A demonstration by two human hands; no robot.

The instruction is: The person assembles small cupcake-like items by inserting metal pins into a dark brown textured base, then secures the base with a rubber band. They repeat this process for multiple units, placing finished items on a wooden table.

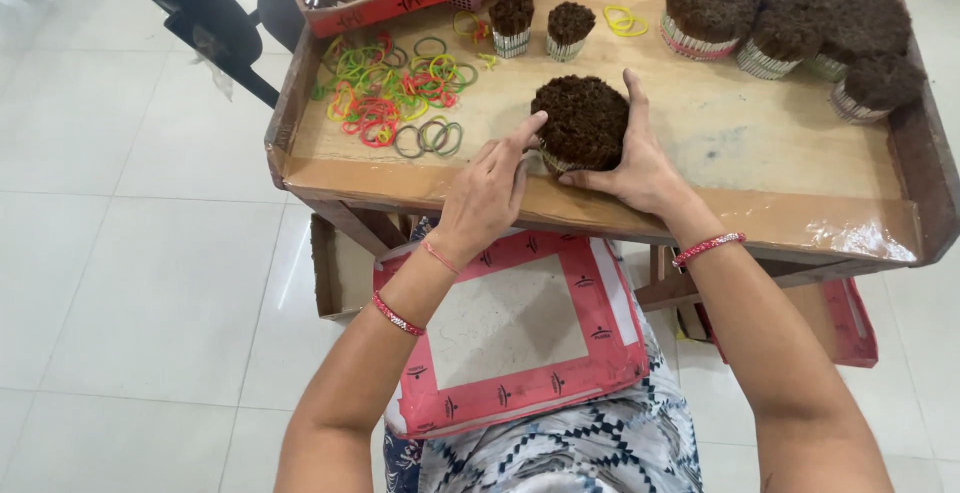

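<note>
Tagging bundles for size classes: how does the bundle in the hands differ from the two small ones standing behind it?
The held bundle is much wider than either of the two small bundles. It is clasped between the left hand and right hand; the small ones stand free, untouched. It sits near the tray's front edge; they stand further back, beside the rubber bands. All three have dark brown tops and pale wrapped bases, and stand upright.

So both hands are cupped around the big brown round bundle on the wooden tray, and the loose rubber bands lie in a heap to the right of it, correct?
Not quite. The left hand and right hand do cup the round bundle on the wooden tray, but the head view shows the heap of rubber bands to the left of it, not the right.
</note>
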